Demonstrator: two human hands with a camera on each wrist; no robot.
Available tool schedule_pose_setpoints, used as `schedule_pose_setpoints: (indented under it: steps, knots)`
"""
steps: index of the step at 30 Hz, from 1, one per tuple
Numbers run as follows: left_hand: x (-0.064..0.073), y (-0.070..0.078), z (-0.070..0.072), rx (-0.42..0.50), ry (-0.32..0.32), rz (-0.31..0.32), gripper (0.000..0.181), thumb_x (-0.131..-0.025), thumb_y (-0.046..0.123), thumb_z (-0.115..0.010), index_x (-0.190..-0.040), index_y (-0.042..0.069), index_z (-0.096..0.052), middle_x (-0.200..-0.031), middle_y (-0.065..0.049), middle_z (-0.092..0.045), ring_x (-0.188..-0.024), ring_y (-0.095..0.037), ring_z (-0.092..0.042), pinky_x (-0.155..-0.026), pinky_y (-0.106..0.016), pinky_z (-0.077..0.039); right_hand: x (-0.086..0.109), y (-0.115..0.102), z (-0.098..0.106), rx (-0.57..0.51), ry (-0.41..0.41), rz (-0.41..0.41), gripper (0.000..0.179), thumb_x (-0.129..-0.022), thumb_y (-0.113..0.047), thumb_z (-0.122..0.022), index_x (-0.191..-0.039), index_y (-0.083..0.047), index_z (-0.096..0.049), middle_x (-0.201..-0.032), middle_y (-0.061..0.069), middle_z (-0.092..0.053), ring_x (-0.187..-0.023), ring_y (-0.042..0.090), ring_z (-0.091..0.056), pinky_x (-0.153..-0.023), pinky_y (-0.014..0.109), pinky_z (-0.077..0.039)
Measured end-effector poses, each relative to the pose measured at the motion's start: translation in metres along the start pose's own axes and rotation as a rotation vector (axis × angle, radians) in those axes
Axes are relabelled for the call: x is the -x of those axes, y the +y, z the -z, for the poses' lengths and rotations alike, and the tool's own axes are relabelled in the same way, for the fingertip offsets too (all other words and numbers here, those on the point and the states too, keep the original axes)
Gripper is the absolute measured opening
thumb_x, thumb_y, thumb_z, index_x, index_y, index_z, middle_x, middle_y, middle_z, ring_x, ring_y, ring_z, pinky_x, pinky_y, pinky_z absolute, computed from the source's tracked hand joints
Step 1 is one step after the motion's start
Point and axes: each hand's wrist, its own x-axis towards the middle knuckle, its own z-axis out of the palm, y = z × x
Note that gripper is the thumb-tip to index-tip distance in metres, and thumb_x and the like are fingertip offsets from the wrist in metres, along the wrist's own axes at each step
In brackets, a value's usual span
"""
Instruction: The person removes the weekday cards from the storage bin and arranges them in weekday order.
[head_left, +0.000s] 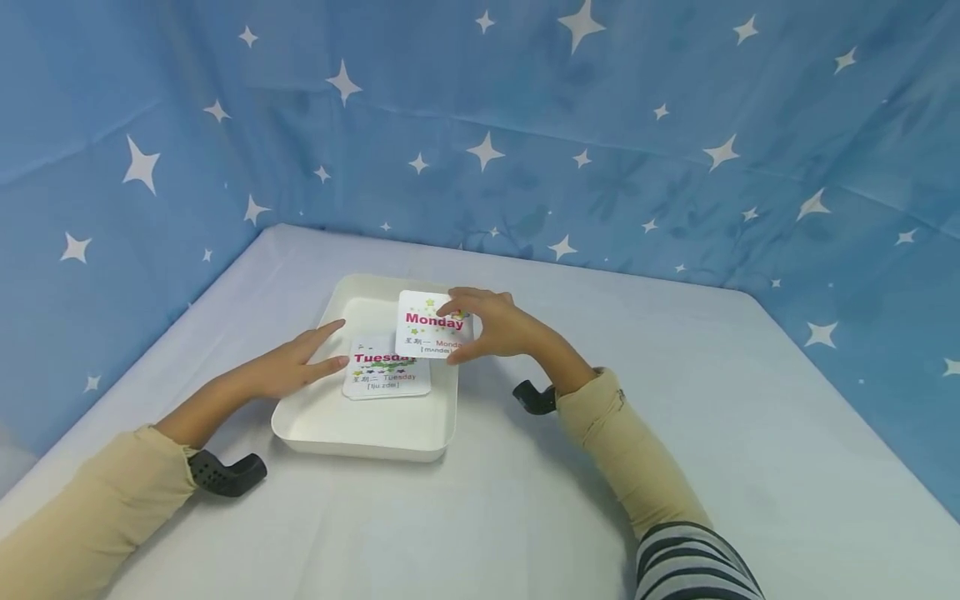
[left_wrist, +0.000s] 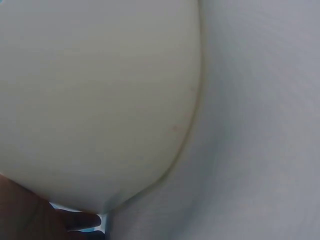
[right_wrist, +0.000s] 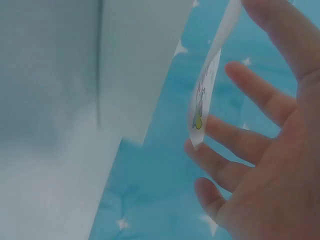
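A white flash card reading "Monday" (head_left: 420,329) is held above the right side of a white tray by my right hand (head_left: 501,325), thumb at its lower edge and fingers at its upper right. In the right wrist view, this card (right_wrist: 204,100) appears nearly edge-on against the fingers. Below it, a "Tuesday" card (head_left: 386,385) lies on a small stack inside the tray (head_left: 360,425), partly covered by the Monday card. My left hand (head_left: 292,365) reaches over the tray's left rim with fingers extended, the thumb tip close to the Tuesday card's left edge.
The tray stands on a table covered with a white cloth (head_left: 600,333). A blue curtain with white stars (head_left: 480,192) hangs behind and at the sides. A black wrist device (head_left: 228,475) sits on the left forearm, another (head_left: 534,397) on the right.
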Motion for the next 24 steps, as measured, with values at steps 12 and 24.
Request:
schedule_pose_setpoints:
  steps: [12,24]
  knots:
    - [0.002,-0.002,-0.001,0.01,-0.002,0.018,0.075,-0.093,0.046,-0.041,-0.146,0.002,-0.01,-0.147,-0.031,-0.011,-0.133,-0.05,-0.011,-0.102,-0.063,-0.015,0.02,0.037,0.002,0.011,-0.019,-0.038,0.064,-0.069,-0.036,-0.077,-0.125,-0.018,-0.053,-0.145,0.009,-0.035,-0.136,0.026,-0.028,-0.099,0.059,-0.018]
    - [0.0,0.0,-0.001,0.002,0.0,0.008,0.074,-0.093,0.045,-0.042,-0.146,0.003,-0.011,-0.147,-0.029,-0.014,-0.134,-0.048,-0.014,-0.102,-0.063,-0.017,0.027,0.062,0.005,-0.016,-0.05,-0.063,0.07,-0.068,-0.037,-0.077,-0.129,-0.018,-0.048,-0.144,0.008,-0.036,-0.131,0.026,-0.032,-0.098,0.055,-0.018]
